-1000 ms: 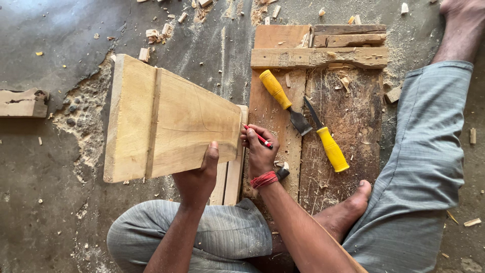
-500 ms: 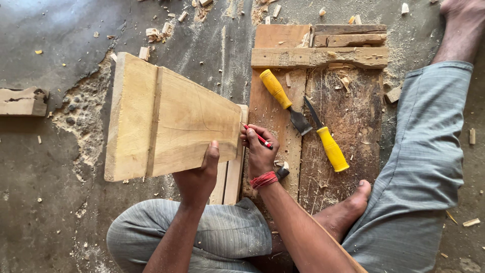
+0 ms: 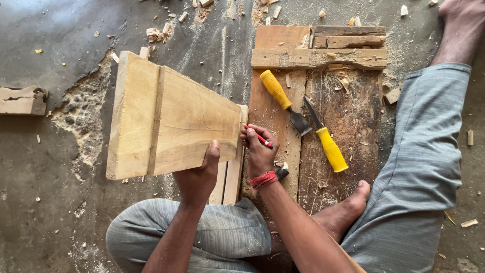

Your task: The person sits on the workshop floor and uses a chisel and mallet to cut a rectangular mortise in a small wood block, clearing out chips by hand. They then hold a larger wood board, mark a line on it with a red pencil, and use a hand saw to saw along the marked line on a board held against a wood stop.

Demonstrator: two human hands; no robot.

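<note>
The left hand (image 3: 198,177) grips the near edge of a big wooden piece (image 3: 172,121), thumb on top, so it stays put. The right hand (image 3: 259,151) is closed around a red pencil (image 3: 258,136), and the tip touches the right edge of the wood, just beside the left hand. The wood tilts up from the floor (image 3: 60,212) and leans on a thin plank (image 3: 230,177) under the hands. Two yellow-handled chisels (image 3: 303,119) lie on an old board (image 3: 343,121), just right of the right hand.
</note>
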